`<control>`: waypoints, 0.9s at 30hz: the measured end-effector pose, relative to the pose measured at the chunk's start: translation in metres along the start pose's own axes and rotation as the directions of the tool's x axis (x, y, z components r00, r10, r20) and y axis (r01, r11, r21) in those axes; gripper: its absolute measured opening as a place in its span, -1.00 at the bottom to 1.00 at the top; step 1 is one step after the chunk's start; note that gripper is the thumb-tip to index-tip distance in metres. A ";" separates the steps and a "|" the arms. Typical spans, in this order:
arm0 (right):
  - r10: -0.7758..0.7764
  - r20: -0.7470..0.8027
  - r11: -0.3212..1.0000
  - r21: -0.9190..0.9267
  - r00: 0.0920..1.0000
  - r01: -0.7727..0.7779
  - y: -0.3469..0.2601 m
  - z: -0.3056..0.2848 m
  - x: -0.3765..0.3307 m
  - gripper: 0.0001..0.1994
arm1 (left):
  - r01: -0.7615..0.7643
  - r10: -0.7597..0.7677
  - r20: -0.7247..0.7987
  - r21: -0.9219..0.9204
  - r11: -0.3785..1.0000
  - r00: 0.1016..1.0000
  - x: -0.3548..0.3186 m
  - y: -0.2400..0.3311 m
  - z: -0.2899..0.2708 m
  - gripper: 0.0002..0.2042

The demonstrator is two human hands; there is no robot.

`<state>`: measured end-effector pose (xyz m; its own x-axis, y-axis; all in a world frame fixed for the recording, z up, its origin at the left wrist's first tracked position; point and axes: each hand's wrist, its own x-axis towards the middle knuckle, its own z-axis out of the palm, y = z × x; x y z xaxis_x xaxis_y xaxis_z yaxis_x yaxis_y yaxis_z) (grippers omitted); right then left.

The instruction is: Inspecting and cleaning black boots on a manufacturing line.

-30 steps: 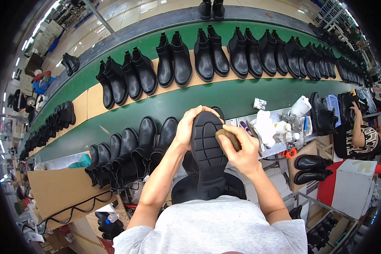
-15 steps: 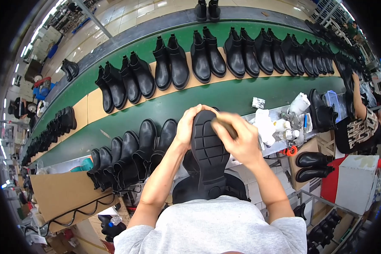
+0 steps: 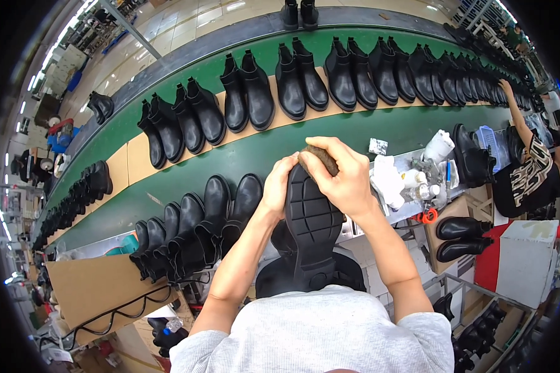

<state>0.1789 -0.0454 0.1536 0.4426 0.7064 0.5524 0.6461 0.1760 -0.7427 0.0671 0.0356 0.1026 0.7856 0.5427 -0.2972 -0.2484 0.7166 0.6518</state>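
A black boot is held sole-up in front of my chest, its toe pointing away from me and its grooved tread facing up. My left hand is closed around the left side of the toe. In my right hand, a rough brown block is pinched between thumb and fingers. That block lies against the sole's edge at the toe, close to my left fingertips. What the block's underside touches is hidden. The boot's upper is mostly hidden beneath the sole.
Paired black boots line cardboard on the green conveyor ahead. More boots stand near left, behind a cardboard box. White cloth, bottles and a blue basket are at right. A co-worker reaches across there.
My right hand has moved the brown block from the sole's right edge up and left to the toe tip. The co-worker's arm has swung farther over the conveyor.
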 end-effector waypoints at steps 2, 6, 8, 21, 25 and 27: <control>-0.055 -0.024 0.998 -0.044 0.998 0.054 0.001 -0.001 -0.018 -0.80 | -0.004 0.004 -0.079 0.003 1.000 0.997 0.001 -0.002 -0.005 -0.62; 0.119 0.024 0.992 -0.036 0.993 -0.118 -0.005 -0.017 -0.064 -0.78 | -0.033 0.011 0.114 0.195 0.980 0.993 0.000 0.008 -0.002 -0.60; 0.044 -0.013 0.998 -0.047 0.999 -0.045 -0.002 -0.016 -0.047 -0.79 | -0.064 0.035 0.134 0.213 0.975 0.990 0.003 0.005 -0.006 -0.59; -0.018 -0.001 1.000 -0.011 1.000 0.018 0.000 -0.009 -0.025 -0.81 | -0.074 0.064 0.055 0.202 0.977 0.996 0.007 0.003 -0.005 -0.59; -0.054 0.009 0.998 -0.018 0.999 0.054 0.001 0.001 -0.001 -0.83 | 0.013 -0.010 -0.169 0.013 1.000 0.986 0.002 -0.002 0.000 -0.62; -0.004 0.013 1.000 -0.016 1.000 0.004 0.000 -0.006 -0.033 -0.81 | -0.049 0.037 0.078 0.166 0.985 0.996 0.001 0.005 -0.005 -0.61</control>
<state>0.1681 -0.0730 0.1381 0.4320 0.7142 0.5507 0.6576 0.1684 -0.7343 0.0638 0.0416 0.1022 0.8179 0.5327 -0.2176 -0.1895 0.6064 0.7723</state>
